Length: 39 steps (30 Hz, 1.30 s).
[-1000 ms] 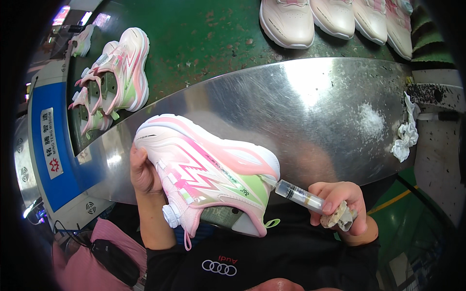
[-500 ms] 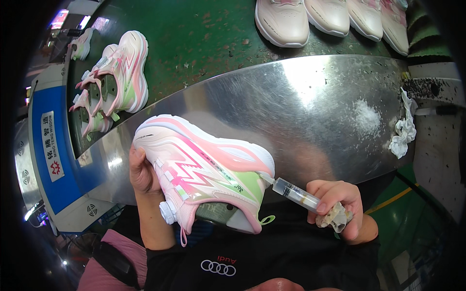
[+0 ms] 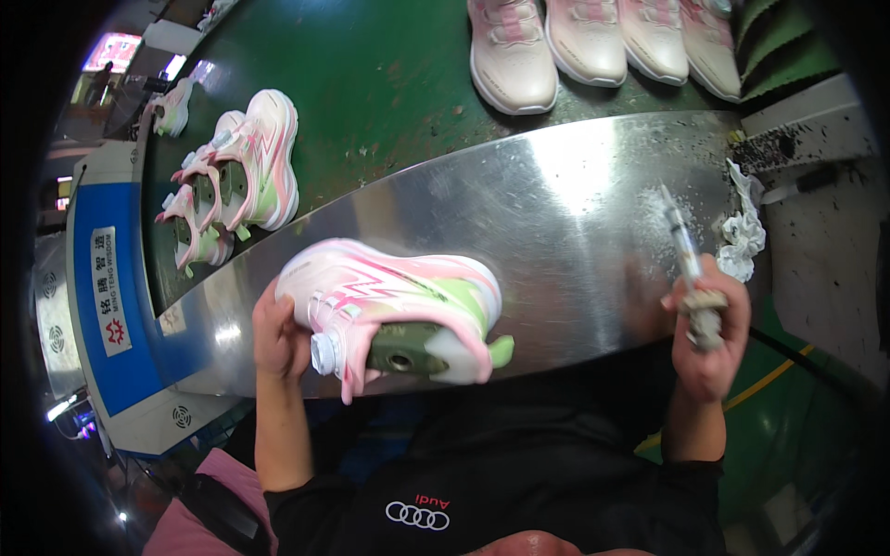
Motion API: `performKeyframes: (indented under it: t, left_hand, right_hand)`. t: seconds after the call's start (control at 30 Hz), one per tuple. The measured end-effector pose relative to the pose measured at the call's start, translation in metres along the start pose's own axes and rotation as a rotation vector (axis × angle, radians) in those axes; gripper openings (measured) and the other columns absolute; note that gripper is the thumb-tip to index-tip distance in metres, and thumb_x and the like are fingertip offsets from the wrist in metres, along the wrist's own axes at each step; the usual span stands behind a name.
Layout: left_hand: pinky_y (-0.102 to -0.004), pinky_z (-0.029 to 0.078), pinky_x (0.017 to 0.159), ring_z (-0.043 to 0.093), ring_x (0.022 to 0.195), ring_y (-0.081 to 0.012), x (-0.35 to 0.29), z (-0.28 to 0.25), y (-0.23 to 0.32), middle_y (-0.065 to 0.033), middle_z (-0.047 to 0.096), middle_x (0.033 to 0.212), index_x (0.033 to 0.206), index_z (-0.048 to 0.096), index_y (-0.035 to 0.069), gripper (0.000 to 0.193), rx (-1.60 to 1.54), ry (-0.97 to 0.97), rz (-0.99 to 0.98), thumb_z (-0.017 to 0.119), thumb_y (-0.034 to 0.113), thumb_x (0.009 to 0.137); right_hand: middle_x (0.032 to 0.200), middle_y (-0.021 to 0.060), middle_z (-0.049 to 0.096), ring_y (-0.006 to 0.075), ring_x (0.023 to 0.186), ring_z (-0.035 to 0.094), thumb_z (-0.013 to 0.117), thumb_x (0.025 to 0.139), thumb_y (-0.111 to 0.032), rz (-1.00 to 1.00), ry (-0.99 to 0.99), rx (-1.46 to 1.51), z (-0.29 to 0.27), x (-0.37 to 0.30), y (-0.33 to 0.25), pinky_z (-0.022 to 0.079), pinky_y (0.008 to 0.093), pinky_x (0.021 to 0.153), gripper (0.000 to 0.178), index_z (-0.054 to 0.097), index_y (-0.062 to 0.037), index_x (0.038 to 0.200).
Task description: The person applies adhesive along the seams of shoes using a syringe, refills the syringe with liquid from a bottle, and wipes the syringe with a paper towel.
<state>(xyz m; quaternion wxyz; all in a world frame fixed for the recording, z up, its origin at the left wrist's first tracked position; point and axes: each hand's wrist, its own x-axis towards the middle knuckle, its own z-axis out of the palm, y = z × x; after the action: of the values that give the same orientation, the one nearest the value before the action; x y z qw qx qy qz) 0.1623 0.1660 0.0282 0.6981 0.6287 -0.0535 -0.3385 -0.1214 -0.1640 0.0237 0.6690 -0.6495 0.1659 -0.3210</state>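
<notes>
A pink, white and green sneaker (image 3: 394, 287) is gripped at its toe end by my left hand (image 3: 280, 335). Its opening faces me, and a dark green shoe last (image 3: 397, 350) fills it. A white dial sits on the tongue side. In my right hand (image 3: 712, 324) is a clear syringe (image 3: 684, 243), its needle end pointing up and away from me. Crusty, yellowish-white material coats the syringe's rear end at my fingers. The syringe tip is over a white residue patch (image 3: 656, 218) on the metal worktop (image 3: 556, 199), well apart from the sneaker.
Several similar sneakers (image 3: 269, 162) stand on the green conveyor belt (image 3: 389, 83) at the far left. More pale pink sneakers (image 3: 512, 60) line up at the far right. A crumpled white tissue (image 3: 744, 232) lies by the worktop's right end, beside a dark-handled tool (image 3: 816, 181).
My right hand has carried the syringe away from the sneaker's heel, to the right and farther off, turning its tip upward. The sneaker has tilted, showing more of its opening.
</notes>
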Motion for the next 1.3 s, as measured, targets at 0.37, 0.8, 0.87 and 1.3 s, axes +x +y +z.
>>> performKeyframes:
  t: [0.37, 0.8, 0.87, 1.3]
  left_hand:
    - [-0.0393, 0.042, 0.1, 0.055, 0.113, -0.0294, -0.1, 0.065, -0.03, -0.0202, 0.052, 0.126, 0.133, 0.034, -0.011, 0.078, -0.294, -0.139, -0.314, 0.071, 0.021, 0.071]
    - [-0.0391, 0.047, 0.092, 0.06, 0.1, -0.022, 0.177, 0.126, 0.013, -0.0127, 0.061, 0.112, 0.116, 0.051, -0.004, 0.032, 0.063, -0.248, -0.082, 0.057, 0.012, 0.089]
    - [-0.0371, 0.053, 0.085, 0.062, 0.096, -0.0212, 0.172, 0.152, 0.012, -0.0122, 0.062, 0.107, 0.113, 0.053, -0.003, 0.029, 0.112, -0.181, -0.115, 0.059, 0.012, 0.089]
    - [-0.0313, 0.047, 0.089, 0.057, 0.1, -0.0202, 0.054, 0.004, -0.014, -0.0121, 0.051, 0.112, 0.124, 0.035, 0.0, 0.049, 0.218, 0.316, 0.453, 0.06, -0.003, 0.082]
  right_hand:
    - [0.086, 0.0046, 0.063, 0.0227, 0.074, 0.045, 0.075, 0.065, -0.025, -0.265, -0.158, -0.551, -0.006, 0.022, 0.003, 0.038, 0.0313, 0.072, 0.047, 0.061, -0.0046, 0.105]
    - [0.084, 0.0075, 0.063, 0.0245, 0.072, 0.049, 0.074, 0.064, -0.02, -0.285, -0.158, -0.61, -0.006, 0.019, 0.0, 0.041, 0.0325, 0.068, 0.044, 0.062, -0.0049, 0.103]
    - [0.082, 0.0083, 0.062, 0.0252, 0.073, 0.049, 0.073, 0.064, -0.02, -0.288, -0.129, -0.587, -0.003, 0.02, 0.003, 0.041, 0.0332, 0.068, 0.042, 0.063, -0.0036, 0.101]
    - [0.082, 0.0087, 0.053, 0.0219, 0.075, 0.044, 0.072, 0.066, -0.027, -0.177, -0.141, -0.491, -0.014, 0.011, 0.016, 0.038, 0.0308, 0.068, 0.046, 0.059, 0.001, 0.101]
